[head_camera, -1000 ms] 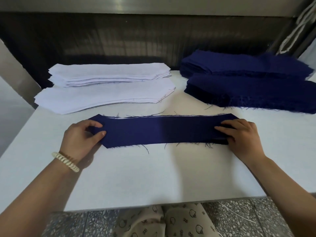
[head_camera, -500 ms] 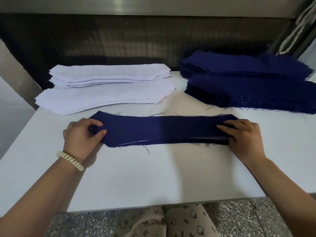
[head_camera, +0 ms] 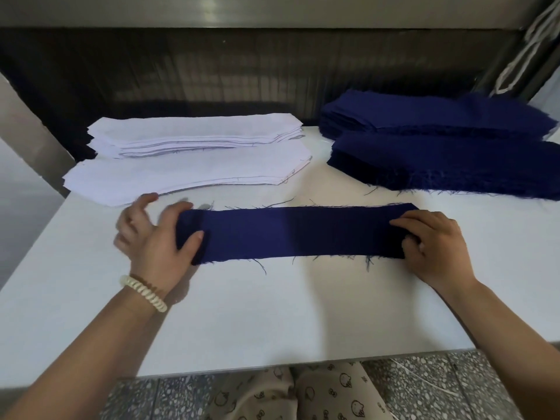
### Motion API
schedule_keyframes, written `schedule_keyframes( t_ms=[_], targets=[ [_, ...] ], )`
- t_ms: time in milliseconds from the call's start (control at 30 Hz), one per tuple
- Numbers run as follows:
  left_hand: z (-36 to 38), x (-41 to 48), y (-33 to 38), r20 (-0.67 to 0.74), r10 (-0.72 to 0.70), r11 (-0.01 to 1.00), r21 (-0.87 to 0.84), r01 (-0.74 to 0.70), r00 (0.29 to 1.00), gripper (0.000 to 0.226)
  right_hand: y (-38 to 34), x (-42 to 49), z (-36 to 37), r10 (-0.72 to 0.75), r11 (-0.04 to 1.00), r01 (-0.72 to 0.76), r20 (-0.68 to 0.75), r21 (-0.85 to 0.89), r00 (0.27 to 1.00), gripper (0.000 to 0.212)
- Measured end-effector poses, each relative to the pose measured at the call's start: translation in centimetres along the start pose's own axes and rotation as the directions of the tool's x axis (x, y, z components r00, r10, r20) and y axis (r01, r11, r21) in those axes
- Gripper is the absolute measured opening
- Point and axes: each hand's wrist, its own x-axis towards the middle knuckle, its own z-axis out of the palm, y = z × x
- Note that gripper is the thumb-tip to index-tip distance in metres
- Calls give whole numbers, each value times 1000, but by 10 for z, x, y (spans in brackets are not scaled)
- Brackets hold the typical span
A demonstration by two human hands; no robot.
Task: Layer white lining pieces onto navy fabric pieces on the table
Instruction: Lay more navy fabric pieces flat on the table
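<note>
A long navy fabric piece (head_camera: 297, 233) with frayed edges lies flat across the middle of the white table (head_camera: 272, 316). My left hand (head_camera: 151, 237) holds its left end, thumb on top and the other fingers spread and blurred. My right hand (head_camera: 436, 244) grips the right end, fingers curled over it. Two stacks of white lining pieces (head_camera: 188, 174) sit at the back left. Two stacks of navy pieces (head_camera: 448, 168) sit at the back right.
A dark wall runs behind the stacks, with a metal ledge above it. A white cord (head_camera: 524, 53) hangs at the top right. The table's front edge is near my knees (head_camera: 303, 392), above a speckled floor.
The navy piece, slightly lifted along its front edge half a second ago, now lies flat. My left hand has opened its outer fingers and shifted a little right; its pointed left end is now covered.
</note>
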Motion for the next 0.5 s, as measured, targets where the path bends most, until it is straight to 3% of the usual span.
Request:
schedule_keyframes(
  t_ms=[67, 133, 233, 500],
  targets=[
    [3, -5, 19, 80, 126, 992, -12, -126, 989, 58, -7, 2, 3, 43, 999, -43, 61, 1, 997, 18],
    [10, -7, 34, 208, 196, 980, -15, -197, 958, 70, -10, 4, 6, 95, 995, -89, 158, -43, 983, 20],
    [28, -7, 37, 367, 134, 980, 86, -177, 921, 58, -12, 10, 8, 189, 981, -170, 270, -90, 944, 26],
    [28, 3, 14, 365, 68, 978, 160, -134, 929, 55, -37, 24, 20, 223, 975, -218, 337, -52, 915, 30]
  ],
)
